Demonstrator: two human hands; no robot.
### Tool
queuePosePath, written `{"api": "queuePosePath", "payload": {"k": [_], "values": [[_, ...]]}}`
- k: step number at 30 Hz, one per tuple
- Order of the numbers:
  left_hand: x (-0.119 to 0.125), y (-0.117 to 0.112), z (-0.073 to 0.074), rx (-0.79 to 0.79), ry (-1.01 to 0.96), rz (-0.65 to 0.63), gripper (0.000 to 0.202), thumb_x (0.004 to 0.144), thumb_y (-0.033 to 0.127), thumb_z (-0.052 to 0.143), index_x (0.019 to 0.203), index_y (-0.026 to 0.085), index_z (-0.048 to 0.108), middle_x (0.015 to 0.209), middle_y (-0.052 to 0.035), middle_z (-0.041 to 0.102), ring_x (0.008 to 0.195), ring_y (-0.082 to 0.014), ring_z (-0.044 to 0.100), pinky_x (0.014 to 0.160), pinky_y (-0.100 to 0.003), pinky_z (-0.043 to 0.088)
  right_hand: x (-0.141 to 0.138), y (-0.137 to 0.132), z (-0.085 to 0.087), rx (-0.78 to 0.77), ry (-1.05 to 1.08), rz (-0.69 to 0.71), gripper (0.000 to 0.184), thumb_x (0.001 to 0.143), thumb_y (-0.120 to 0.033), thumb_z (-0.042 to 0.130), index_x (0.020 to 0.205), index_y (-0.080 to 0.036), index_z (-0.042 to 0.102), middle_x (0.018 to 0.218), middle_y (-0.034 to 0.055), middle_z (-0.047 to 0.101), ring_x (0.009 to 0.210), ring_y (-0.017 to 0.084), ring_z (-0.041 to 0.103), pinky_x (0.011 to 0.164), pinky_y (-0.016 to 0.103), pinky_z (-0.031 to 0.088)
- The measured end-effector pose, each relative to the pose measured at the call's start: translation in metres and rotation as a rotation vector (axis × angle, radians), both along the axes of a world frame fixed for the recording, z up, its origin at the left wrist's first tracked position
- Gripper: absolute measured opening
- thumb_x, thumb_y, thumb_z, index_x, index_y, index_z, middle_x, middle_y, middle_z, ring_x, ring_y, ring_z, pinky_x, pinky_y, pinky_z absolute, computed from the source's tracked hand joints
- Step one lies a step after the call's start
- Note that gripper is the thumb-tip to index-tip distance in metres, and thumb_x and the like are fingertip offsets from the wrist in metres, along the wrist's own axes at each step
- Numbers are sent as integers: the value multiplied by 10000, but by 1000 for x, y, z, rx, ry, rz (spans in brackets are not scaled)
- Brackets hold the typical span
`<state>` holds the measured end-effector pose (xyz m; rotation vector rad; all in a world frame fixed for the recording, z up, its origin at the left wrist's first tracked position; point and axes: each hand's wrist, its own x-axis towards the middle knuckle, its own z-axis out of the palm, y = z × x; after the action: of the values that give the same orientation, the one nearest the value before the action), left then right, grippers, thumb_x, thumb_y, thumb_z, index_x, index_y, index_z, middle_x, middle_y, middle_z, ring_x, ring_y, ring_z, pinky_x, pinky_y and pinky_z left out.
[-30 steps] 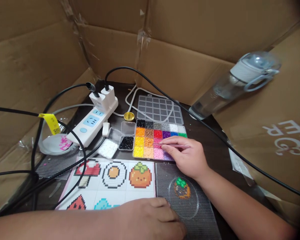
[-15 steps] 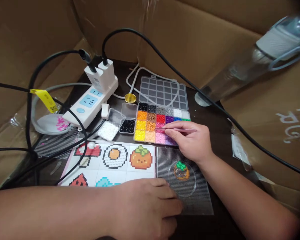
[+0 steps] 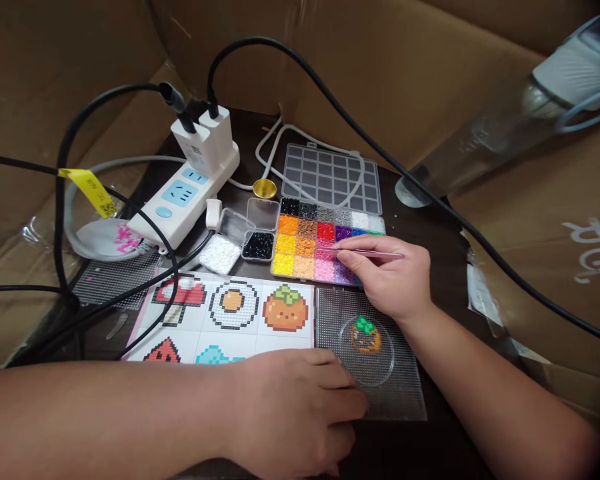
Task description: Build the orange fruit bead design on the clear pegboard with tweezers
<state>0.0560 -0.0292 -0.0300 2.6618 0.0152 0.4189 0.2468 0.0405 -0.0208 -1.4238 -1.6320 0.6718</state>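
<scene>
Two bare hands are working here: the right hand (image 3: 397,273) is pinching tweezers (image 3: 380,254), while the left hand (image 3: 300,407) is curling its fingers by the clear board (image 3: 405,393); its palm is hiding, so I cannot tell what it is gripping. The tweezers' tips are reaching over pink beads in the bead box (image 3: 275,273); whether they are pinching one is too small to tell. The right hand is hiding part of the box. The left arm is covering the lower pattern sheet (image 3: 285,341), where five pictures are showing. The bottle (image 3: 495,137) is running out of view. One bead figure (image 3: 365,337) is lying inside the board's ring. Two plugs are filling sockets on the power strip (image 3: 150,227). Dark table (image 3: 443,433) is showing between the board's right edge and the right forearm.
</scene>
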Motion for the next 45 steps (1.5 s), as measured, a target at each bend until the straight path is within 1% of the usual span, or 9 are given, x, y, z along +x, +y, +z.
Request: {"api": "queuePosePath", "payload": {"k": [5, 8, 11, 12, 14, 19, 34, 40, 45], "values": [[-1, 1, 2, 2, 51, -27, 278, 965, 404, 531, 942, 196, 714, 1189, -35, 661, 1031, -187, 578, 962, -325, 444, -1, -1, -1, 88, -4, 5, 46, 779, -192, 746, 800, -216, 779, 845, 20, 788, 766, 181, 748, 694, 276, 629], [0, 1, 0, 23, 50, -25, 252, 968, 384, 529, 937, 209, 709, 1136, -8, 675, 1010, -187, 578, 950, -321, 447, 0, -1, -1, 140, -13, -13, 56, 790, -181, 736, 814, -209, 777, 848, 23, 787, 766, 169, 748, 702, 259, 626], [4, 1, -12, 62, -31, -13, 258, 1016, 298, 442, 1004, 209, 684, 1152, 29, 686, 998, -144, 592, 921, -279, 453, 0, 2, -1, 191, -11, -43, 59, 799, -179, 728, 825, -195, 779, 855, 35, 788, 772, 162, 749, 728, 246, 626], [5, 1, -17, 45, -66, 38, 316, 1039, 305, 384, 1052, 168, 667, 1095, 23, 705, 931, -117, 601, 911, -254, 452, 0, 3, -1, 204, -5, -44, 61, 801, -178, 725, 824, -191, 780, 855, 38, 788, 772, 160, 750, 730, 241, 626], [7, 2, -29, 43, -115, 57, 359, 1054, 279, 315, 1180, 117, 609, 1069, -4, 716, 957, -114, 610, 957, -240, 431, 1, 5, -2, 226, 6, -40, 66, 804, -177, 719, 824, -186, 781, 854, 44, 788, 770, 159, 751, 723, 234, 626], [9, 1, -44, 70, -151, 52, 335, 1054, 265, 311, 1192, 116, 577, 1084, -8, 714, 989, -120, 615, 965, -244, 420, 1, 5, -2, 238, 27, -36, 67, 798, -179, 719, 817, -186, 783, 848, 51, 788, 770, 170, 752, 725, 251, 632], [11, -2, -54, 58, -178, 44, 300, 1051, 288, 365, 1194, 129, 575, 1129, 19, 713, 961, -102, 621, 944, -248, 430, 2, 6, -4, 226, 35, -3, 90, 799, -150, 710, 823, -200, 781, 858, 46, 786, 790, 167, 750, 743, 254, 629], [11, -2, -49, 81, -212, 73, 343, 1064, 277, 295, 1168, 120, 582, 1075, 17, 714, 935, -99, 609, 953, -248, 422, 1, 4, 0, 212, 14, 74, 92, 783, -148, 736, 817, -212, 792, 835, 37, 793, 755, 164, 755, 727, 246, 629], [11, 0, -42, 60, -156, 43, 309, 1055, 275, 346, 1188, 113, 573, 1108, 10, 714, 958, -104, 613, 948, -237, 423, 0, 4, 3, 131, -3, 131, 82, 782, -170, 733, 804, -220, 795, 805, 32, 792, 711, 168, 752, 681, 257, 633]]}}
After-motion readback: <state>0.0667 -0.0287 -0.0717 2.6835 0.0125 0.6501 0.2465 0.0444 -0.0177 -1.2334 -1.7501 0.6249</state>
